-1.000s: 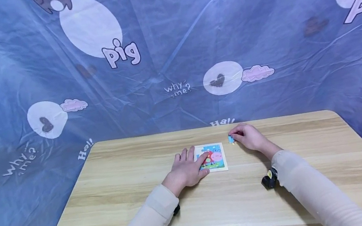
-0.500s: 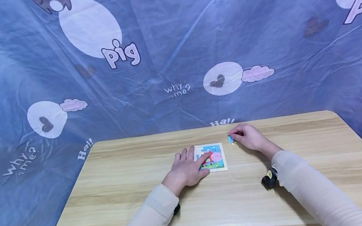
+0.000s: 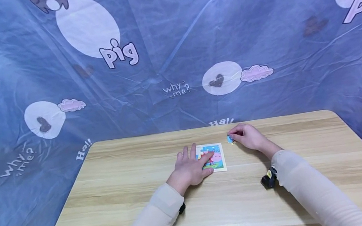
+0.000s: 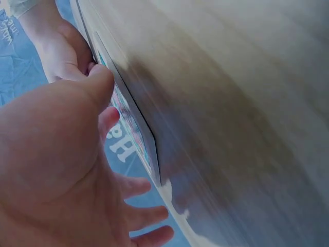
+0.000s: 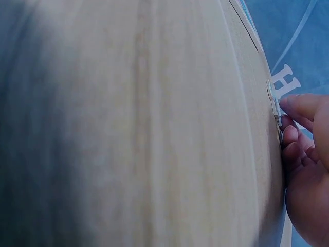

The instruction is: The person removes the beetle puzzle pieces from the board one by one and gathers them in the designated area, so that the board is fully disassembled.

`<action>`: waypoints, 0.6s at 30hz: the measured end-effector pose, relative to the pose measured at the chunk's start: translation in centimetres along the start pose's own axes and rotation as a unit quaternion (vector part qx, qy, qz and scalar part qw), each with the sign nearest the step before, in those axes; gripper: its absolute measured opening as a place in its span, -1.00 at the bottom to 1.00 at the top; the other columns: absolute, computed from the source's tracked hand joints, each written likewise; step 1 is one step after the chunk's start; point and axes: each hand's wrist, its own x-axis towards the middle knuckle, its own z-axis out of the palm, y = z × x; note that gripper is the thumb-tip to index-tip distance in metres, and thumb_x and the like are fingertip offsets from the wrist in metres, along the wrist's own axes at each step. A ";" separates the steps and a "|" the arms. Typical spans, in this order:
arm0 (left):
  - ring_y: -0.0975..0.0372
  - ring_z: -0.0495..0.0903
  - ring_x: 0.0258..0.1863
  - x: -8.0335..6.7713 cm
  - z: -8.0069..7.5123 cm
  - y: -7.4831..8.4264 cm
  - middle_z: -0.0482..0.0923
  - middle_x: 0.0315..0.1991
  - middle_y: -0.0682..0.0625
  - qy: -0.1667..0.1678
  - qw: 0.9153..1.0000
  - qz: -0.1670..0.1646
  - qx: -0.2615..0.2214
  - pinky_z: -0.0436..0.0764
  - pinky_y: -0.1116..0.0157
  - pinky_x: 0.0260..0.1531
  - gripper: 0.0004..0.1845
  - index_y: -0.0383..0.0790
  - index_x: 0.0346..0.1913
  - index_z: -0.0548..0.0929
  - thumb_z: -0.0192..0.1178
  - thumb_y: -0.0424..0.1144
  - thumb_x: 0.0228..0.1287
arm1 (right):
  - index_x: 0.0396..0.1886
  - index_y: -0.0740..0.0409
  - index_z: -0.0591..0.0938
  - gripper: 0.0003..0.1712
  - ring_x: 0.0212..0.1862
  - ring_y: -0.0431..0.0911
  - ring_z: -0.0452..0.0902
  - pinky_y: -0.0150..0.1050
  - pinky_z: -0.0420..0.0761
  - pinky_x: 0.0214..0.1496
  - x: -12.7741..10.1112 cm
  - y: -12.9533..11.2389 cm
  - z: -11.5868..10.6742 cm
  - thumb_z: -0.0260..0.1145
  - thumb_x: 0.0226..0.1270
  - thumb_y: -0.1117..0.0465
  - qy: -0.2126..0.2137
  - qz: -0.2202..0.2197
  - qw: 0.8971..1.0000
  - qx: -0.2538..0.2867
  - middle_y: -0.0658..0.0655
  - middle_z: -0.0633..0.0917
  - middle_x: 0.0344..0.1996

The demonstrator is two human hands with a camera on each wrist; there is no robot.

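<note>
A small square jigsaw puzzle (image 3: 220, 165) in a pale frame lies on the wooden table in the head view, with a pink, red and green picture on blue. My left hand (image 3: 190, 170) reaches over its left part, fingers spread and straight, covering some of the picture. In the left wrist view the thumb and index finger lie close to the puzzle frame (image 4: 134, 105). Right of the puzzle, my right hand (image 3: 250, 137) pinches a small blue puzzle piece (image 3: 230, 139) at the table surface. Its fingertips partly hide the piece.
The wooden table (image 3: 132, 164) has its far edge just beyond both hands. Behind it hangs a blue printed cloth (image 3: 158, 61). A black wrist camera (image 3: 268, 180) sits under the right sleeve, close to the tabletop.
My left hand has slid slightly to the right, farther over the puzzle picture. The right hand stays nearly in place, and the piece under its fingers has turned or shifted a little.
</note>
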 end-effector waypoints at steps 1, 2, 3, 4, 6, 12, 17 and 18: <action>-0.18 -0.16 0.47 0.1 0.0 0.1 -0.22 0.53 -0.17 -0.004 1.000 -0.003 0.000 -0.05 -0.10 0.38 -0.38 0.59 0.42 -0.07 -0.21 0.36 0.33 | -0.15 0.19 0.72 -0.80 -0.21 -0.06 0.52 -0.20 0.46 -0.15 0.0 0.0 0.0 0.24 0.34 0.23 -0.001 0.003 1.000 0.001 0.15 0.68 -0.21; -0.18 -0.16 0.47 0.1 0.0 0.1 -0.22 0.53 -0.17 -0.007 1.000 -0.006 0.001 -0.06 -0.10 0.38 -0.38 0.59 0.42 -0.08 -0.22 0.36 0.34 | -0.15 0.18 0.72 -0.80 -0.21 -0.06 0.52 -0.19 0.47 -0.14 0.0 0.0 0.0 0.25 0.34 0.23 -0.002 0.006 1.000 0.003 0.15 0.68 -0.21; -0.18 -0.16 0.47 0.2 0.0 0.1 -0.22 0.53 -0.17 -0.010 1.000 -0.008 0.003 -0.06 -0.10 0.38 -0.39 0.60 0.42 -0.09 -0.23 0.35 0.35 | -0.14 0.18 0.72 -0.80 -0.20 -0.06 0.52 -0.18 0.47 -0.13 0.1 0.0 0.0 0.25 0.34 0.23 -0.005 0.009 1.000 0.004 0.15 0.67 -0.20; -0.18 -0.16 0.47 0.2 0.0 0.1 -0.22 0.53 -0.17 -0.012 1.000 -0.011 0.004 -0.06 -0.11 0.38 -0.40 0.60 0.42 -0.09 -0.24 0.35 0.35 | -0.14 0.18 0.72 -0.80 -0.19 -0.05 0.52 -0.17 0.47 -0.11 0.1 0.0 0.0 0.25 0.34 0.24 -0.007 0.011 1.000 0.004 0.16 0.67 -0.19; -0.18 -0.15 0.47 0.3 0.0 0.2 -0.22 0.53 -0.16 -0.016 1.000 -0.015 0.008 -0.05 -0.11 0.38 -0.41 0.62 0.42 -0.11 -0.26 0.34 0.37 | -0.13 0.17 0.72 -0.80 -0.17 -0.04 0.52 -0.15 0.47 -0.10 0.2 -0.1 0.0 0.25 0.34 0.23 -0.010 0.013 1.000 0.003 0.16 0.68 -0.18; -0.18 -0.13 0.47 0.4 0.1 0.4 -0.23 0.53 -0.16 -0.022 0.999 -0.022 0.016 -0.04 -0.12 0.36 -0.42 0.62 0.41 -0.15 -0.30 0.33 0.38 | -0.10 0.16 0.70 -0.77 -0.18 -0.05 0.52 -0.17 0.47 -0.11 0.4 -0.2 -0.2 0.21 0.38 0.19 -0.023 0.024 0.999 0.004 0.16 0.67 -0.15; -0.18 -0.11 0.46 0.4 0.1 0.5 -0.23 0.53 -0.15 -0.024 0.999 -0.027 0.013 -0.03 -0.12 0.35 -0.42 0.62 0.41 -0.15 -0.30 0.34 0.38 | -0.08 0.17 0.70 -0.76 -0.12 -0.03 0.53 -0.13 0.47 -0.06 0.4 -0.4 -0.3 0.20 0.39 0.18 -0.025 0.017 0.999 0.009 0.17 0.66 -0.11; -0.18 -0.10 0.46 0.5 0.2 0.5 -0.22 0.53 -0.15 -0.024 0.999 -0.027 0.014 -0.02 -0.12 0.35 -0.41 0.62 0.41 -0.15 -0.30 0.34 0.38 | -0.09 0.18 0.70 -0.76 -0.12 -0.02 0.53 -0.13 0.47 -0.05 0.4 -0.5 -0.3 0.21 0.38 0.18 -0.023 0.011 1.000 0.010 0.17 0.65 -0.11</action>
